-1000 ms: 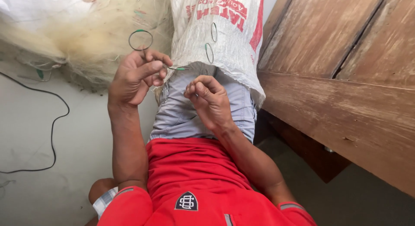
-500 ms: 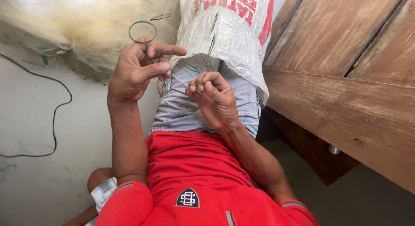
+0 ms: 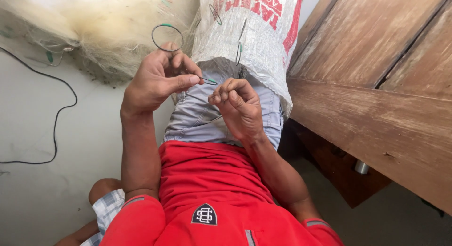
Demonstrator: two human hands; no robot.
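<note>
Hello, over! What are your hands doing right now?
Left hand pinching a thin wire ring. Right hand curled shut, fingertips on a fine strand. Pale fishing net and white woven sack right behind, nothing blocking.

sack [image 3: 249, 34] | white woven plastic, red print | over lap, top centre

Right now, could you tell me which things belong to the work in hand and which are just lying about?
In use: left hand, right hand, thin green-tipped wire ring, pale fishing net.
Lying about: white woven sack, black cable, brown wooden planks.
</note>
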